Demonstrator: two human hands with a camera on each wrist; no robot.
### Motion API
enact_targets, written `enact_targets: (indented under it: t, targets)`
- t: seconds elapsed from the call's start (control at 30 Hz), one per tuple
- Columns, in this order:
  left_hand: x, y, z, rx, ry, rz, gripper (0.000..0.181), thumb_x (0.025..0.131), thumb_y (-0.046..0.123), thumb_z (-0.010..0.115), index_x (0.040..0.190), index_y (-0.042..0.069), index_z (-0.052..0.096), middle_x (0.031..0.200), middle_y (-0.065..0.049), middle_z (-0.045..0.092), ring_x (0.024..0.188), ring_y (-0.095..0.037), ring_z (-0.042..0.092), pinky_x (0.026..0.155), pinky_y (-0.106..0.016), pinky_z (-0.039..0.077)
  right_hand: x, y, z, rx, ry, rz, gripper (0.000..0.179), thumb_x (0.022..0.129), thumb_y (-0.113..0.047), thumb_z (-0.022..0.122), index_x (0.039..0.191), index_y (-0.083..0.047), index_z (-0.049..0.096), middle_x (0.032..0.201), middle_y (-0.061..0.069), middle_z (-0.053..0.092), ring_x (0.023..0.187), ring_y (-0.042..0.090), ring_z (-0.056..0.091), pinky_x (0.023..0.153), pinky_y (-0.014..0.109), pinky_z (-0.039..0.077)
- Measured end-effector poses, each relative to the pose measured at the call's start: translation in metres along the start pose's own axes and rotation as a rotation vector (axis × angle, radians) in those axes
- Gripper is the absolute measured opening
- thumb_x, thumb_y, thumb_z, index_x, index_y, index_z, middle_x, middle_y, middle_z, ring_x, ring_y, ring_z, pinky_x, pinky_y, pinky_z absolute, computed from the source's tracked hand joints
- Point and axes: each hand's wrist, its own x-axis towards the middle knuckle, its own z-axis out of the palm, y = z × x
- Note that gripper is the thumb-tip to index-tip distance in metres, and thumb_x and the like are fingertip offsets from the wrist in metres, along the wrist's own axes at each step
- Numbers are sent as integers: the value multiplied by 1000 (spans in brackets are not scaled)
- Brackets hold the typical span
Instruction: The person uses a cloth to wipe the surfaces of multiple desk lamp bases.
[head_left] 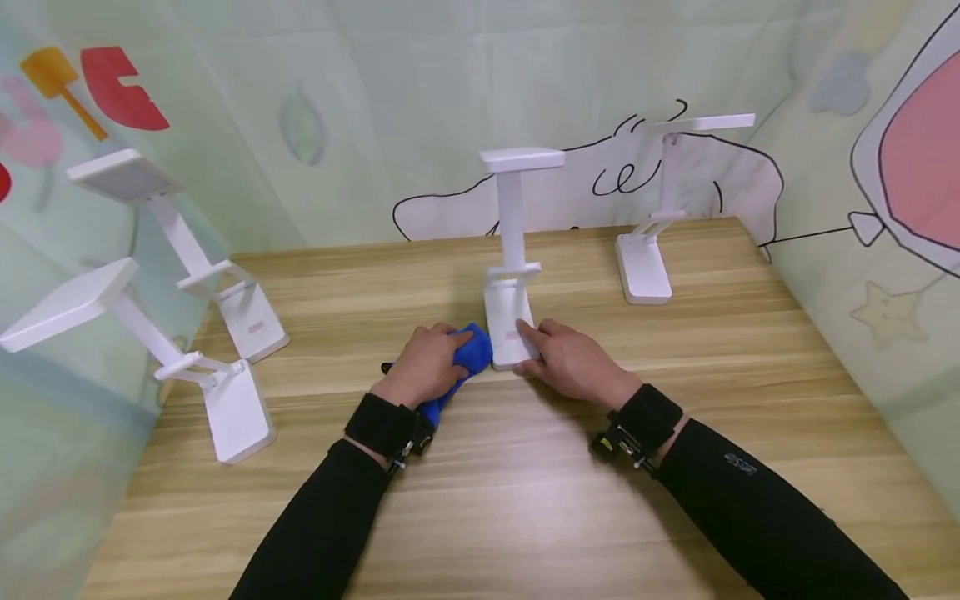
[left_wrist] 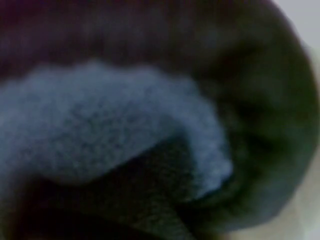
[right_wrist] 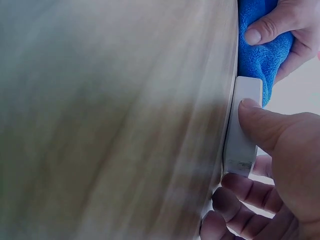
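Note:
A white desk lamp (head_left: 512, 217) stands upright in the middle of the wooden table. Its base (right_wrist: 245, 135) is gripped by my right hand (head_left: 577, 362), thumb against the front edge, one finger on top and the others along the right side. My left hand (head_left: 423, 362) holds a bunched blue cloth (head_left: 474, 350) right beside the base's left side. Seen from the right wrist, the left thumb (right_wrist: 262, 30) presses on the terry-like cloth. Dark, blurred folds of cloth (left_wrist: 125, 110) fill most of the left wrist view.
Two more white desk lamps stand at the left, one nearer (head_left: 238, 412) and one farther back (head_left: 251, 321). Another lamp (head_left: 645, 271) is at the back right. A printed curtain (head_left: 337, 125) encloses the wooden table (head_left: 510, 517) at the back and sides.

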Motion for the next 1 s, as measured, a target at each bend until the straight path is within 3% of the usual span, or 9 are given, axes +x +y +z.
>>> enact_targets:
  t: [0.47,0.67,0.87,1.0]
  targets:
    - [-2,-3,2,-19,17,14,58,98,18,72,151,1,56,148,-24,59,142,-35,51,118,-53,38,0,8,-2,-65,33,-34,73,101,-34,73,155,6,46,107,19,63,80,23,57,71,38,53]
    - [-3,-4,3,-38,17,-20,59,99,18,72,153,4,55,149,-25,58,140,-38,53,119,-52,37,2,16,-5,-80,29,-35,73,101,-34,73,156,6,45,108,20,63,80,23,57,70,37,52]
    - [-5,-4,4,-40,12,-27,59,100,19,72,154,5,54,151,-24,56,144,-36,50,121,-52,35,5,28,-7,-101,27,-10,73,102,-34,72,156,6,45,109,21,63,80,23,58,68,38,54]
    - [-4,-3,4,-39,11,-35,59,100,20,72,154,6,54,152,-23,56,144,-36,49,122,-51,34,7,37,-11,-98,1,33,72,104,-34,69,158,4,41,117,25,63,86,27,62,74,44,58]
